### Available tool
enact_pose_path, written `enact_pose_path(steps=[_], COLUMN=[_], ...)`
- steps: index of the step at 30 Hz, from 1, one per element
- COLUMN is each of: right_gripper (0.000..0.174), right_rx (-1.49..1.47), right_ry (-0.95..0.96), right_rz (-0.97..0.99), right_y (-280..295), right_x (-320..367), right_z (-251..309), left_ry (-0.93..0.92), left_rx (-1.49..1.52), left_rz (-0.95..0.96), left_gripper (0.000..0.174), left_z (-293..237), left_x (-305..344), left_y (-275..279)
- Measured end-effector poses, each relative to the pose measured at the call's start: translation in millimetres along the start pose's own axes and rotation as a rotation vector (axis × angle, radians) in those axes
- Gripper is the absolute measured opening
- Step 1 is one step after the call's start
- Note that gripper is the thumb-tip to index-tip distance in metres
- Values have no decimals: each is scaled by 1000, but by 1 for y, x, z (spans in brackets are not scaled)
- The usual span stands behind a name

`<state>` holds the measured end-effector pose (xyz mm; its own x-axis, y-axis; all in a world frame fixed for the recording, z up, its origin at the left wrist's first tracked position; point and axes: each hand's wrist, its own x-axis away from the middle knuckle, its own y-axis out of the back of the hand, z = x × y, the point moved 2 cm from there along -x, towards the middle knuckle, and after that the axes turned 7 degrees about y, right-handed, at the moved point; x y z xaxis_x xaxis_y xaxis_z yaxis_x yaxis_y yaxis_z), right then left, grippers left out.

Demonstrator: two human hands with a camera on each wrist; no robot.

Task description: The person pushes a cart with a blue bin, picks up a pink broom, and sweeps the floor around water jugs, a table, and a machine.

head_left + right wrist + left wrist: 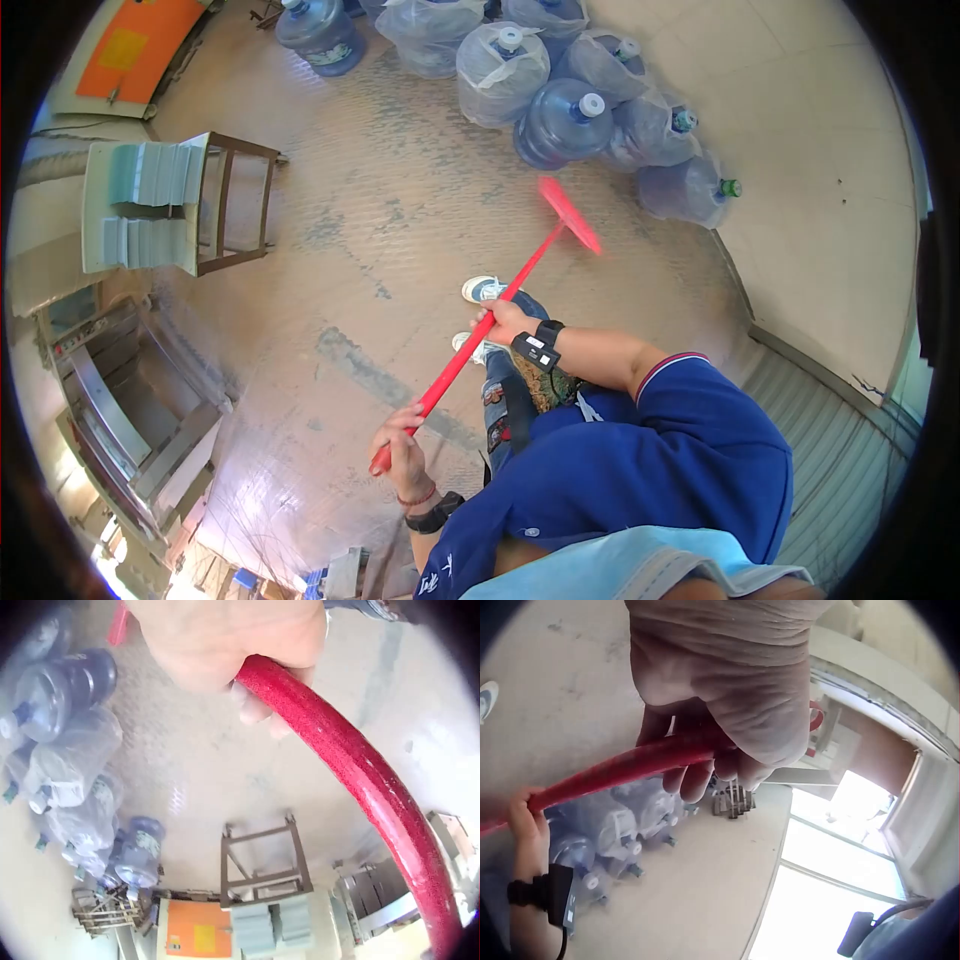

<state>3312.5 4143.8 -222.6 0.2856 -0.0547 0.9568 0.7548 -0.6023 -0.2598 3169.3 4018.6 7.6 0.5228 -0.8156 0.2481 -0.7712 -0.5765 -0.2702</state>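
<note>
A long-handled red floor tool (455, 368) with a wide, slim crosspiece head (572, 217) slants across the head view; its exact kind is unclear. My left hand (402, 458) grips the handle near its top end. Farther down the shaft, my right hand (508, 322) holds it with fingers curled round. The head is at the floor (380, 200), a little short of the water bottles. In the left wrist view the red handle (622, 766) passes under the left palm toward the right hand (529, 817). The handle (352, 772) runs out of my right fist in the right wrist view.
Large blue water bottles (565, 125), several in clear plastic bags, stand along the wall (830, 200). A stool-like frame (235, 205) bears stacked pale sheets (150, 240) at left. An orange panel (130, 45) stands behind it. My shoes (483, 289) are close to the shaft.
</note>
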Motion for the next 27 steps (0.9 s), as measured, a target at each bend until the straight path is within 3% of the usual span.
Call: enact_pose_path(steps=[3, 7, 10, 11, 12, 14, 16, 18, 19, 20, 22, 24, 26, 27], right_gripper=[5, 13, 16, 15, 15, 14, 9, 8, 7, 7, 6, 7, 10, 7], right_rx=[103, 61, 59, -8, -20, -136, -80, -59, -9, 6, 203, 381, 569, 791], right_ry=[39, 174, 174, 200, 234, 303, 484, 448, 446, 448, 444, 433, 428, 252], right_rz=[39, -21, -10, 23, -67, -87, -123, -251, -369, -368, -245, -125, -17, 284], right_y=[-29, -27, 8, 37, 56, 110, 136, 165, 171, 172, 161, 150, 144, 134], right_x=[11, -15, -16, -32, -31, -39, -20, -24, -22, -25, -44, -68, -87, -101], right_z=[4, 32, 51, 58, 65, 86, 100, 114, 115, 110, 91, 54, 21, -7], left_ry=[-59, 38, 78, 121, 162, 259, 177, 132, 127, 175, 212, 23, 23, 50], left_rx=[-51, 104, 175, 73, -25, -70, -126, -173, -166, -149, -147, -151, 3, -94], left_rz=[-4, -223, -140, 8, 157, 321, 559, 687, 674, 684, 641, 523, 344, 273], left_gripper=[22, 24, 21, 18, 16, 11, 8, 5, 5, 6, 6, 3, 5, 7], left_z=[-3, 38, 64, 71, 80, 86, 109, 134, 142, 149, 153, 135, 113, 90], left_x=[8, -1, -2, -1, -2, -9, -16, -12, -12, -10, 3, 21, 53, 78], left_y=[9, 9, 1, -3, -11, -37, -62, -79, -77, -74, -61, -32, 18, 44])
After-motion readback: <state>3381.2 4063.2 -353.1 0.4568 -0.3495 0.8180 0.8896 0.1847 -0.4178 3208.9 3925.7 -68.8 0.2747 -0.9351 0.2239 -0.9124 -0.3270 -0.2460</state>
